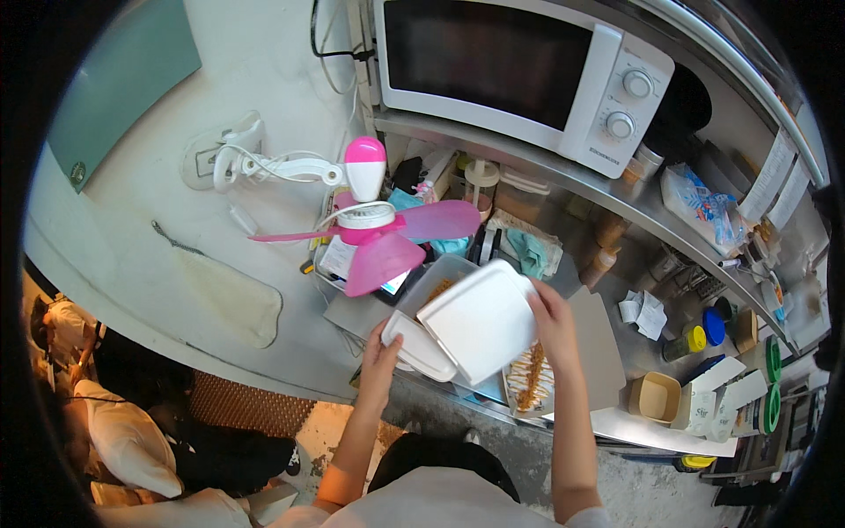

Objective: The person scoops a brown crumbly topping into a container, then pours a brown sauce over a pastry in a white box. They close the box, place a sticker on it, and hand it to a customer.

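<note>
My left hand is closed on a white plastic lid with rounded corners. My right hand grips the far right edge of a white rectangular tub, tilted so that its inside is hidden from me. Lid and tub overlap in front of my body. Partly behind them sits a clear plastic container with something brown in it. To the lower right, beside my right forearm, an open cardboard box holds food striped with white and topped with brown crumbs.
A pink fan is fixed to the white surface on the left. A white microwave stands on the shelf above. Bottles, a brown paper tray and lidded jars line the counter's right. Other people are at lower left.
</note>
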`<state>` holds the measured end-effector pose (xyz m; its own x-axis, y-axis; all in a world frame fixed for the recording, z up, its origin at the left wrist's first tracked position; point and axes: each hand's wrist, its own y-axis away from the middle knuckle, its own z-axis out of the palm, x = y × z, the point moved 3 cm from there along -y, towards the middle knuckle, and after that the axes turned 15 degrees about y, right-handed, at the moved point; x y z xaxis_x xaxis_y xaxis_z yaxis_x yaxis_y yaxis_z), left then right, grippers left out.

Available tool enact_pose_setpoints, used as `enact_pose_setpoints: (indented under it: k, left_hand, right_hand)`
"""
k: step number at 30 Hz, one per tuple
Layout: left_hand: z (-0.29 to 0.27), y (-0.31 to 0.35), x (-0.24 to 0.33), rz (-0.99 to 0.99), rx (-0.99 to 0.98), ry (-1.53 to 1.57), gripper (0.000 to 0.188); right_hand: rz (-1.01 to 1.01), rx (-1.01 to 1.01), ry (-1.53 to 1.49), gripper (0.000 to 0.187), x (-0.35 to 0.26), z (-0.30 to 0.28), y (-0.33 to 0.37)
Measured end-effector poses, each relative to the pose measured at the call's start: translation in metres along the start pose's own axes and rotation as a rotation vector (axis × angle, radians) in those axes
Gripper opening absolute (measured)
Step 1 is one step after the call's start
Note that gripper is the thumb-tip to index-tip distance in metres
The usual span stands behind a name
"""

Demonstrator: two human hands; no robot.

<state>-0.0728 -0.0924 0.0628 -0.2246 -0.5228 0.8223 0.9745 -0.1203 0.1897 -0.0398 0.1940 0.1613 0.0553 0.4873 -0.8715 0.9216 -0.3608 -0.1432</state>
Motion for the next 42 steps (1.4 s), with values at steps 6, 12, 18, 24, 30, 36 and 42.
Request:
enact_pose_setpoints:
  k: [6, 12, 18, 24, 30, 36, 42]
  left_hand:
    - [0.001, -0.012, 0.007, 0.198, -0.197, -0.117, 0.059]
    - [0.016, -0.005, 0.025, 0.481, -0.348, -0.586, 0.082]
    - [0.014, -0.007, 0.020, 0.547, -0.353, -0.701, 0.092]
    - [0.023, -0.008, 0.020, 0.610, -0.378, -0.860, 0.089]
    - [0.023, -0.008, 0.027, 0.575, -0.374, -0.996, 0.082]
    - [0.025, -0.012, 0.030, 0.577, -0.395, -1.059, 0.082]
    - [0.024, -0.018, 0.029, 0.602, -0.404, -0.969, 0.077]
  right_hand:
    - [-0.102, -0.294, 0.249, 0.030, 0.016, 0.060, -0.108]
    - [-0.170, -0.185, 0.313, 0.026, 0.035, 0.076, -0.115]
    - [0.127, -0.090, 0.329, 0.023, 0.045, 0.074, -0.103]
    - [-0.092, 0.171, 0.459, 0.019, 0.046, 0.088, -0.092]
    - [-0.083, 0.488, 0.744, 0.019, 0.023, 0.115, -0.076]
    - [0.051, 0.457, 0.821, 0.015, 0.004, 0.135, -0.080]
    - [-0.104, 0.389, 0.650, 0.021, -0.006, 0.127, -0.082]
